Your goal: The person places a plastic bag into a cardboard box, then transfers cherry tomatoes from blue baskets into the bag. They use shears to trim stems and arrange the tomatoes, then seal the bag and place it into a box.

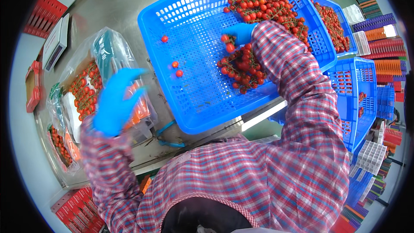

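My left hand (118,103), in a blue glove and blurred, is held with its fingers apart and nothing in them. Beneath and beside it is an open box lined with clear plastic film (111,48), partly hidden by that hand, with cherry tomatoes on the vine (84,95) inside. My right hand (241,33), also gloved in blue, reaches into a large blue plastic crate (190,110) and grips a small tomato truss (230,48). Just below that hand lies a pile of vine tomatoes (244,69); a larger heap (263,8) fills the crate's far right. Loose tomatoes (179,73) dot its floor.
The crate rests on a steel table (129,6). Blue loop handles (168,136) of a tool lie at its near edge. Another tomato-filled crate (333,26) and a stacked crate (365,103) stand right. A white box (55,43) and red carton (33,85) are left.
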The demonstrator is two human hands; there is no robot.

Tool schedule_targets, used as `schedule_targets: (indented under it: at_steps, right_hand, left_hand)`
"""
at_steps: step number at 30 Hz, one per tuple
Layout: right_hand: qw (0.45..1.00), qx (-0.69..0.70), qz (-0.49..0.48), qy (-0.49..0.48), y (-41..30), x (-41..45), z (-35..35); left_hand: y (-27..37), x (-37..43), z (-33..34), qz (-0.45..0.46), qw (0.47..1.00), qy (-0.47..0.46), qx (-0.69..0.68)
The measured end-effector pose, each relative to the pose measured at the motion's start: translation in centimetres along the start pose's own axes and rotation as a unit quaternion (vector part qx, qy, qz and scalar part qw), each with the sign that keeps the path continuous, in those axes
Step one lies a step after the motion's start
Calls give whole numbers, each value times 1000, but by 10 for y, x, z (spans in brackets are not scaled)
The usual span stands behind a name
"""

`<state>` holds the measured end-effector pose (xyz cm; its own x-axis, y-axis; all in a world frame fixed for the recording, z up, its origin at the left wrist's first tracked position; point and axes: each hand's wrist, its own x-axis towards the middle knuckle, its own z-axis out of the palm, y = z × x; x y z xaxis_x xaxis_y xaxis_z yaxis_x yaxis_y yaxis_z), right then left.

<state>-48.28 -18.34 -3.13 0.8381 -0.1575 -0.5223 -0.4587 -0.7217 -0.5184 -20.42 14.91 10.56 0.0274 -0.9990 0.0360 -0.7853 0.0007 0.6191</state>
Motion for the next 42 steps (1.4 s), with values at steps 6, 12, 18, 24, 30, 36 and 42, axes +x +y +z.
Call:
schedule_targets:
  at_steps: [6,12,18,24,30,36,42]
  right_hand:
    - [801,573,-104,137,-26,-98,-14]
    - [464,851,-202,141,-55,-162,40]
    - [417,867,-239,134,-71,-173,56]
    - [466,853,-216,96,-109,-148,46]
    - [589,778,-202,86,-176,-104,36]
    - [678,704,-202,67,-261,-51,15]
    - [740,632,-212,87,-342,9,7]
  left_hand:
    - [63,129,204,172,948,-248,106]
    - [54,154,248,209,912,-221,274]
    - [52,112,188,-65,834,-276,-474]
    - [53,44,129,-74,503,-253,-823]
    - [55,-31,72,-91,555,-45,-826]
    - [-40,-117,10,-132,716,393,-562]
    - [-108,-178,-39,-464,880,95,-12]
